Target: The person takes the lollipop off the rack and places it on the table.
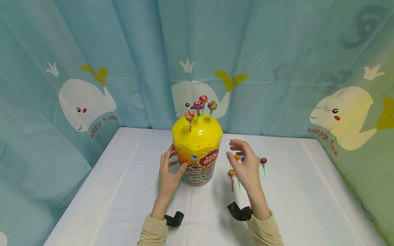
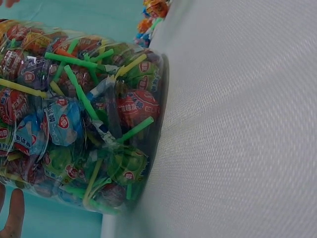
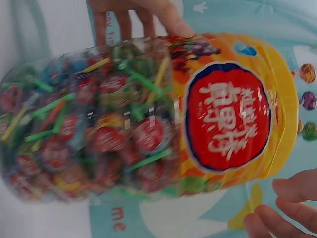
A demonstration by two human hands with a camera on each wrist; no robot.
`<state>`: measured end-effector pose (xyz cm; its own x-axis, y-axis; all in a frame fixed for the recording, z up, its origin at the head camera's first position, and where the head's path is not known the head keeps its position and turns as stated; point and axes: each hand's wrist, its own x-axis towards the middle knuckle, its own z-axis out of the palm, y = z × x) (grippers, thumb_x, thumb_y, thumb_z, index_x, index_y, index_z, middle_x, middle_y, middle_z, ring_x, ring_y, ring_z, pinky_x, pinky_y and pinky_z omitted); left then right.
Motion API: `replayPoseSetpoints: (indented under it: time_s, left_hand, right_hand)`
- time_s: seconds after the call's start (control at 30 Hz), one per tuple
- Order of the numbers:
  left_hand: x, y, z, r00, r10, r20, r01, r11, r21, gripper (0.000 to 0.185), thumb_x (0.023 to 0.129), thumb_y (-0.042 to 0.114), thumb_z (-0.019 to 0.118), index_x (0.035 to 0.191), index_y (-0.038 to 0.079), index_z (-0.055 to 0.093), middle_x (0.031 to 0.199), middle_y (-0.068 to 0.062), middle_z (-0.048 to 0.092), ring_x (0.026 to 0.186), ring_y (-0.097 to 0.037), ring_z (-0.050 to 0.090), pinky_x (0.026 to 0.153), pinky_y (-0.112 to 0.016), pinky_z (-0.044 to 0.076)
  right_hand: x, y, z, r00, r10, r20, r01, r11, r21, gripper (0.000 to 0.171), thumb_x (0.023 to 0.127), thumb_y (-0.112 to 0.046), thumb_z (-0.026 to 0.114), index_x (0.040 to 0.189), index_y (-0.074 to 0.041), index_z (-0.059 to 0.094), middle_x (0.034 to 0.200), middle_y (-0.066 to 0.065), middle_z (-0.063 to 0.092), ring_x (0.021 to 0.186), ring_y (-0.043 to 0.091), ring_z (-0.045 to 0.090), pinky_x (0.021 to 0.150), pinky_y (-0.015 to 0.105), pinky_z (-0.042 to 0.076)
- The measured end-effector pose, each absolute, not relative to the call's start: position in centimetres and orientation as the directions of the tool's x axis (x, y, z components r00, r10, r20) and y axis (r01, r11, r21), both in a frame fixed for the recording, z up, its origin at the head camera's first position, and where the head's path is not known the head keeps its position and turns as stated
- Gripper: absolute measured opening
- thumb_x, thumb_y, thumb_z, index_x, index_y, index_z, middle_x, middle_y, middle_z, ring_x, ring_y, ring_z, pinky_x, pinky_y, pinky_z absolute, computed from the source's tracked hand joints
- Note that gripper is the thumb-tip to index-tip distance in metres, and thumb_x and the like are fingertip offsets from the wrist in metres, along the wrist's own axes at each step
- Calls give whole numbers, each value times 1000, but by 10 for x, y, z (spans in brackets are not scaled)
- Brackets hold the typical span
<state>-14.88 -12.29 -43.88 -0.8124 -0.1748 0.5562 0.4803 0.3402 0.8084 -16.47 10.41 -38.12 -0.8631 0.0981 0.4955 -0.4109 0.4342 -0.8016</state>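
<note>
Nearest us, our left hand [image 1: 168, 172] curls its fingers round the side of the candy jar [image 1: 197, 155], which stands upright mid-desk [image 1: 129, 191]. Our right hand [image 1: 243, 164] hovers just beside the jar, fingers loosely curled, holding nothing. Loose lollipops [image 1: 246, 169] lie under and beside it. Four lollipops [image 1: 201, 106] stand in the yellow lid [image 1: 197, 135].

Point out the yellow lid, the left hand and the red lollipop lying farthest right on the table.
yellow lid [image 1: 197, 136], head view, front of its dome.
left hand [image 1: 167, 171], head view, back of the hand.
red lollipop [image 1: 263, 160], head view, wrapped head.
</note>
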Motion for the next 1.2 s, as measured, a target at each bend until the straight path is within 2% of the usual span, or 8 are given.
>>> replayPoseSetpoints:
  time_s: [0.2, 0.43, 0.67, 0.9, 1.03, 1.2]
  left_hand:
    - [-163, -129, -464, -807, -180, 563, 486, 340, 805, 77, 80, 6, 73, 148, 7, 36, 136, -20, 45, 120, -29, 47, 87, -52, 48]
    - [-164, -131, -469, -804, -172, 569, 496, 333, 802, 74, 84, 18, 73, 149, 20, 36, 137, -11, 45, 123, -23, 47, 88, -43, 49]
    - [-163, -130, -467, -796, -176, 579, 501, 343, 794, 73, 85, 21, 72, 149, 19, 37, 137, -13, 46, 122, -26, 48, 87, -41, 50]
    - [-163, -130, -465, -806, -183, 563, 487, 337, 806, 76, 81, 10, 73, 148, 17, 38, 136, -13, 46, 121, -26, 48, 88, -40, 50]
    - [-161, -128, -462, -803, -184, 567, 491, 334, 805, 76, 80, 6, 73, 147, 9, 38, 136, -17, 46, 121, -31, 48, 86, -48, 50]
    - [-161, -130, -465, -799, -181, 574, 500, 331, 800, 74, 83, 14, 73, 148, 13, 38, 136, -15, 47, 121, -28, 48, 86, -45, 50]
  right_hand:
    - [-176, 93, -362, -822, 78, 564, -488, 414, -768, 34, 87, -4, 67, 120, -7, 62, 111, 12, 68, 102, 25, 62, 86, 32, 46]
    - [-190, 79, -341, -800, 61, 597, -539, 366, -759, 33, 89, -6, 66, 122, -6, 61, 110, 14, 68, 101, 25, 62, 88, 39, 48]
    - [-203, 67, -329, -774, 68, 630, -574, 344, -743, 33, 90, -6, 65, 122, -5, 61, 108, 15, 68, 97, 26, 65, 87, 38, 50]
    - [-214, 60, -322, -767, 75, 638, -589, 314, -745, 32, 89, -8, 66, 121, -4, 60, 105, 15, 68, 95, 26, 65, 86, 40, 51]
    - [-219, 57, -317, -769, 83, 634, -590, 290, -754, 32, 88, -6, 67, 119, -2, 61, 104, 18, 69, 93, 28, 66, 85, 42, 52]
    - [-224, 52, -314, -780, 97, 618, -578, 265, -772, 31, 87, -5, 66, 117, 1, 61, 101, 19, 68, 91, 30, 65, 84, 42, 53]
